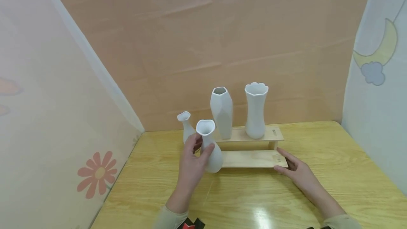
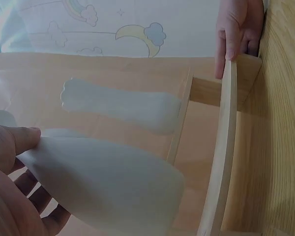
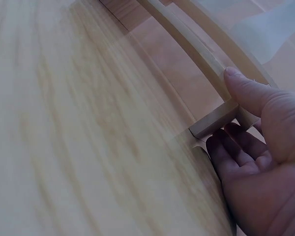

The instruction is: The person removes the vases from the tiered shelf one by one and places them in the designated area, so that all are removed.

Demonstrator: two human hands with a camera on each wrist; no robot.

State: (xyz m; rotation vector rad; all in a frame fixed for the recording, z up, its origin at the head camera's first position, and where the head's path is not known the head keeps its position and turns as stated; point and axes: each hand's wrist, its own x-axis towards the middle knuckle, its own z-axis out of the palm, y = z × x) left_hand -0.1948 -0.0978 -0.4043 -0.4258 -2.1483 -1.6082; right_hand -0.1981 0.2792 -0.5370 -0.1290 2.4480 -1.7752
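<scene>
Within left hand [image 1: 193, 157], vase [image 1: 214, 159], mouth up, axis near vertical.

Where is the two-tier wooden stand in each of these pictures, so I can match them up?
Head: the two-tier wooden stand sits below centre, mostly to the right, beneath the scalloped-rim white vase.
Left wrist: right of centre, its boards running steeply up the picture.
Right wrist: upper right, its boards slanting down from the top edge.
Shared landmark: the right hand, at the stand's end in every view.
</scene>
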